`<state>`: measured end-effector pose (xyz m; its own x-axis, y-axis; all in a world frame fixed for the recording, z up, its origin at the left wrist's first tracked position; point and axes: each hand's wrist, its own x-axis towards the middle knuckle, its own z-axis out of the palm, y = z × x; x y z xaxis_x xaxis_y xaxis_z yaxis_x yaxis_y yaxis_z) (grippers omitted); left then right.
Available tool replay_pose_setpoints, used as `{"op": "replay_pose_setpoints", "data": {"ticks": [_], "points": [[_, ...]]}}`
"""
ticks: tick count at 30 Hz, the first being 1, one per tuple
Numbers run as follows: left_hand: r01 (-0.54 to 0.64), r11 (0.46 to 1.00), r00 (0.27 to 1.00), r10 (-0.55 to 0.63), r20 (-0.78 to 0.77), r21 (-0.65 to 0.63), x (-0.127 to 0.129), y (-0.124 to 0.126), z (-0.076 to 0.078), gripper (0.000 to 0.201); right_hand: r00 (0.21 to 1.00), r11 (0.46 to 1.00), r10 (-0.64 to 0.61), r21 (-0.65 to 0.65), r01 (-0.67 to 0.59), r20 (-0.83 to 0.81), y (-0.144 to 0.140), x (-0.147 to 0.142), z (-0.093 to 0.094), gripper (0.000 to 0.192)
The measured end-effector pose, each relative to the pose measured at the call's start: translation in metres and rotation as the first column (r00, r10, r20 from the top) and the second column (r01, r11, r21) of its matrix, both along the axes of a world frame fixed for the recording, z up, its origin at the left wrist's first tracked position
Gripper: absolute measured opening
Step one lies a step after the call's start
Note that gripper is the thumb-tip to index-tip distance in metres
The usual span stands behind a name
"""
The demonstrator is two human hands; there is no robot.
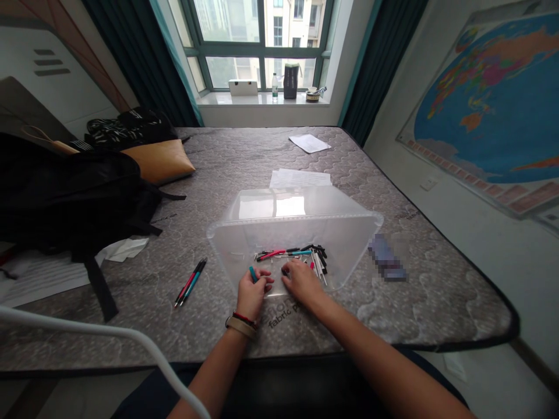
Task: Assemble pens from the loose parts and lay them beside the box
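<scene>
A clear plastic bin [297,203] lies on its side with its opening toward me. My left hand [251,294] is at the opening, closed around a teal pen barrel [253,274] whose end sticks up past the fingers. Just to its right, my right hand [302,283] reaches inside with curled fingers; a small dark piece shows at the fingertips, too small to name. Beyond both hands, pens and pen parts [279,254] in red, teal and black lie in the bin. White refill tubes [318,265] and black pieces [321,252] are heaped beside my right hand.
Several pens [191,283] lie left of the bin on the quilted mattress [148,326]. A blurred object [387,258] is on the right. Papers [301,177] lie behind the bin. A black backpack [65,198] sits at left, and a white curved tube [109,330] crosses the lower left.
</scene>
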<state>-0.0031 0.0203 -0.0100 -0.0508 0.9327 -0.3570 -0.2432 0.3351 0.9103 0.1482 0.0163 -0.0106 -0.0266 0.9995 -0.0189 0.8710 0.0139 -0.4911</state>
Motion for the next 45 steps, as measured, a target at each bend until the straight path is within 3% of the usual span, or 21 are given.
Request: {"op": "replay_pose_setpoints", "data": {"ticks": [5,8,14,17,23,25,27,30,32,37,45], "points": [[-0.016,0.999,1.000,0.017,-0.027,0.028,-0.003,0.003,-0.001,0.032,0.994,0.999,-0.028,0.031,0.032,-0.105,0.005,0.002,-0.005,0.017],[0.011,0.999,0.999,-0.009,-0.037,0.052,-0.003,0.007,-0.001,0.037,0.956,0.996,-0.073,0.030,0.085,-0.285,0.009,0.004,-0.002,0.017],[0.082,0.995,0.992,-0.076,-0.101,0.059,-0.003,0.011,0.001,0.043,0.686,0.998,-0.063,-0.057,0.031,-0.725,0.014,0.012,0.004,0.028],[0.120,0.987,0.983,-0.102,-0.156,0.110,-0.001,0.010,0.000,0.047,0.605,0.996,-0.045,-0.081,-0.032,-0.795,0.012,0.013,0.004,0.032],[0.138,0.959,0.976,-0.089,-0.199,0.249,0.001,0.008,-0.002,0.030,0.568,0.991,-0.045,-0.110,-0.081,-0.822,0.008,0.010,0.009,0.032],[0.112,0.961,0.980,-0.064,-0.190,0.254,0.003,0.006,-0.002,0.026,0.596,0.992,-0.073,-0.118,-0.036,-0.799,0.011,0.013,0.007,0.032],[0.086,0.973,0.989,-0.057,-0.135,0.214,0.007,0.001,-0.001,0.024,0.703,0.996,-0.085,-0.058,0.061,-0.706,0.017,0.018,0.003,0.030],[0.134,0.989,0.991,-0.133,-0.029,0.065,0.016,-0.008,0.000,0.022,0.900,0.979,-0.082,0.133,0.152,-0.428,0.029,0.026,-0.003,0.025],[0.192,0.981,0.981,-0.192,0.006,-0.007,0.022,-0.014,0.000,0.021,0.966,0.973,-0.059,0.201,0.112,-0.252,0.037,0.028,-0.006,0.023],[0.212,0.977,0.977,-0.212,-0.012,0.036,0.026,-0.022,-0.002,0.025,0.999,0.991,0.028,0.133,-0.031,0.027,0.049,0.018,-0.010,0.019],[0.194,0.979,0.981,-0.191,-0.041,0.069,0.025,-0.022,-0.001,0.024,0.980,0.998,0.021,0.049,-0.031,0.198,0.050,0.009,-0.013,0.018]]}}
